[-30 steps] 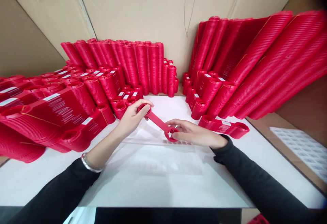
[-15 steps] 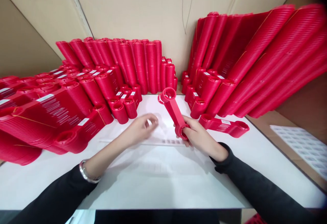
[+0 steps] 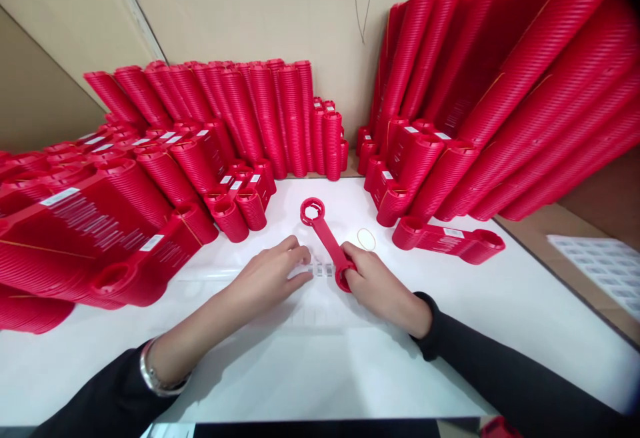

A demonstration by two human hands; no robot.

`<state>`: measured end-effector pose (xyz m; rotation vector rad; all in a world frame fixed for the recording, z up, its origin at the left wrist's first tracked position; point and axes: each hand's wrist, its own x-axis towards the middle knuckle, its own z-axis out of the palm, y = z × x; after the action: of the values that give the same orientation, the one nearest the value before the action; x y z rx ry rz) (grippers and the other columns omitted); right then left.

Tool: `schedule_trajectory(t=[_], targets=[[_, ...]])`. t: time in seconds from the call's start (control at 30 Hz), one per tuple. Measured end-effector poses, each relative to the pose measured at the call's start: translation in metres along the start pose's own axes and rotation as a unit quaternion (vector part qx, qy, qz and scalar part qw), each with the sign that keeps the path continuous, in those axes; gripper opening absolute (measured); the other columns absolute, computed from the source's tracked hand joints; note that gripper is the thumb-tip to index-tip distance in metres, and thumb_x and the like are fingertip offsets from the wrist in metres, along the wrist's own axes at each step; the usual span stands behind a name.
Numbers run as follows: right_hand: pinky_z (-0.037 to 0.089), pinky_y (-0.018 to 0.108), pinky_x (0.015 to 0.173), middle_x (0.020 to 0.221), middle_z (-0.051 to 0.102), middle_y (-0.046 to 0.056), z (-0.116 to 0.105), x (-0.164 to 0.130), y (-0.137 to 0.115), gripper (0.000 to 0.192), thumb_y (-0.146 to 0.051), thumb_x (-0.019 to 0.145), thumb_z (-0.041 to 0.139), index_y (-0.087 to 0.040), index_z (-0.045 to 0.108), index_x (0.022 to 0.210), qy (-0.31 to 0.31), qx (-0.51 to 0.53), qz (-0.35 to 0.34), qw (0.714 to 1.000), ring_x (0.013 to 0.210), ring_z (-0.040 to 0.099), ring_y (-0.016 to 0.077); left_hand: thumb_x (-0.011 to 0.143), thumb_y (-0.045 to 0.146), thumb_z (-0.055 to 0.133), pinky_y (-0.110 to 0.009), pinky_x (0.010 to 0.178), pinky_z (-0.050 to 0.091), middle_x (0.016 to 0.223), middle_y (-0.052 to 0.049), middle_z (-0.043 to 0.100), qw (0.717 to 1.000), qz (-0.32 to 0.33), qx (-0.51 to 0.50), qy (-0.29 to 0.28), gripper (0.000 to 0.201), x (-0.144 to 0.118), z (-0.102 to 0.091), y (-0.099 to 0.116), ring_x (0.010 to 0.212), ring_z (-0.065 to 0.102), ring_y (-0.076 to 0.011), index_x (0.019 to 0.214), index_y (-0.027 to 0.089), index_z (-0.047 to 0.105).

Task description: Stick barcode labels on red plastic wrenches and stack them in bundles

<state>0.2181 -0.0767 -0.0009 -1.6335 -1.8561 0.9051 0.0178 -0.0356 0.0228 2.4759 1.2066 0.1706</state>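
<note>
Head view: worktop [image 3: 500,331] between red stacks [image 3: 150,178].
Right hand [image 3: 377,285]: closed on the near ring of a red wrench [image 3: 327,241], which lies mid-worktop.
Left hand [image 3: 273,275]: fingers together, tips on the label strip [image 3: 320,269].
Rubber band [image 3: 366,239]: right of wrench.

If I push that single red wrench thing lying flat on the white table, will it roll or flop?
The red wrench looks like flat moulded plastic, so it would probably slide, not roll. It keeps a straight line while the right hand holds only one ring end, so it seems stiff. Being thin, with open rings, it is likely light.
</note>
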Motion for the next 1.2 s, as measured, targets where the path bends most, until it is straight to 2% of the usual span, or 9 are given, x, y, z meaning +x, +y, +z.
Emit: schedule_trajectory(t=[0.13, 0.2, 0.3, 0.37, 0.47, 0.73, 0.97, 1.1, 1.2], targets=[[0.031, 0.026, 0.056, 0.067, 0.052, 0.0, 0.001, 0.0, -0.003, 0.018, -0.004, 0.074, 0.039, -0.022, 0.037, 0.073, -0.001, -0.024, 0.01, 1.0, 0.061, 0.049, 0.016, 0.088, 0.034, 0.049, -0.023, 0.051, 0.03, 0.058, 0.004, 0.042, 0.99, 0.012, -0.138, 0.024, 0.021, 0.0, -0.007, 0.009, 0.053, 0.041, -0.0114, 0.078, 0.02, 0.06], [0.031, 0.026, 0.057, 0.068, 0.054, 0.001, 0.002, -0.001, -0.005, 0.017, -0.005, 0.075, 0.04, -0.022, 0.038, 0.074, -0.003, -0.021, 0.013, 1.0, 0.062, 0.05, 0.0164, 0.086, 0.037, 0.053, -0.021, 0.047, 0.027, 0.055, 0.005, 0.04, 0.964, -0.007, -0.258, 0.054, 0.022, 0.0, -0.01, 0.015, 0.05, 0.036, -0.0095, 0.077, 0.019, 0.059], [0.032, 0.025, 0.056, 0.071, 0.058, 0.002, 0.003, -0.002, -0.007, 0.016, -0.006, 0.077, 0.04, -0.021, 0.039, 0.077, -0.008, -0.005, 0.008, 1.0, 0.062, 0.052, 0.0165, 0.082, 0.041, 0.059, -0.021, 0.044, 0.026, 0.056, 0.005, 0.043, 0.91, -0.04, -0.395, 0.12, 0.024, 0.002, -0.008, 0.021, 0.048, 0.035, -0.0078, 0.076, 0.018, 0.06], [0.031, 0.025, 0.055, 0.071, 0.058, 0.003, 0.004, -0.003, -0.008, 0.015, -0.006, 0.078, 0.04, -0.021, 0.039, 0.077, -0.006, -0.006, 0.004, 1.0, 0.062, 0.051, 0.0163, 0.08, 0.041, 0.062, -0.02, 0.042, 0.025, 0.054, 0.006, 0.041, 0.887, -0.057, -0.44, 0.131, 0.024, 0.004, -0.003, 0.023, 0.046, 0.033, -0.0072, 0.076, 0.018, 0.061], [0.031, 0.025, 0.055, 0.07, 0.057, 0.002, 0.005, -0.004, -0.01, 0.015, -0.007, 0.078, 0.04, -0.021, 0.038, 0.077, -0.004, -0.015, 0.001, 1.0, 0.06, 0.05, 0.0161, 0.08, 0.04, 0.063, -0.02, 0.042, 0.025, 0.052, 0.006, 0.04, 0.874, -0.065, -0.465, 0.128, 0.023, 0.007, 0.004, 0.023, 0.046, 0.033, -0.0067, 0.077, 0.017, 0.063], [0.031, 0.025, 0.056, 0.073, 0.06, 0.003, 0.005, -0.005, -0.011, 0.013, -0.008, 0.079, 0.041, -0.021, 0.039, 0.08, -0.014, -0.01, 0.0, 1.0, 0.063, 0.053, 0.0169, 0.08, 0.038, 0.064, -0.02, 0.042, 0.022, 0.05, 0.007, 0.038, 0.879, -0.065, -0.452, 0.138, 0.021, 0.01, 0.006, 0.023, 0.045, 0.032, -0.0068, 0.077, 0.017, 0.063], [0.031, 0.025, 0.056, 0.074, 0.06, 0.003, 0.003, -0.006, -0.014, 0.016, -0.005, 0.077, 0.039, -0.021, 0.038, 0.08, -0.018, -0.017, 0.001, 1.0, 0.064, 0.053, 0.0163, 0.084, 0.037, 0.06, -0.021, 0.047, 0.027, 0.055, 0.006, 0.037, 0.909, -0.038, -0.377, 0.173, 0.021, 0.008, 0.013, 0.02, 0.051, 0.034, -0.0081, 0.079, 0.017, 0.063], [0.03, 0.025, 0.055, 0.07, 0.056, 0.001, 0.003, -0.007, -0.014, 0.017, -0.005, 0.077, 0.038, -0.021, 0.037, 0.079, -0.012, -0.02, -0.002, 1.0, 0.06, 0.049, 0.0154, 0.089, 0.034, 0.054, -0.022, 0.05, 0.03, 0.055, 0.006, 0.035, 0.938, 0.0, -0.276, 0.207, 0.02, 0.007, 0.017, 0.02, 0.051, 0.034, -0.0088, 0.079, 0.018, 0.061], [0.03, 0.025, 0.055, 0.068, 0.053, 0.0, 0.005, -0.008, -0.014, 0.017, -0.005, 0.077, 0.037, -0.022, 0.035, 0.078, -0.015, -0.009, -0.016, 1.0, 0.059, 0.047, 0.0148, 0.089, 0.027, 0.053, -0.023, 0.054, 0.033, 0.06, 0.005, 0.04, 0.95, 0.074, -0.13, 0.275, 0.014, 0.008, 0.021, 0.02, 0.056, 0.039, -0.01, 0.079, 0.018, 0.057]])
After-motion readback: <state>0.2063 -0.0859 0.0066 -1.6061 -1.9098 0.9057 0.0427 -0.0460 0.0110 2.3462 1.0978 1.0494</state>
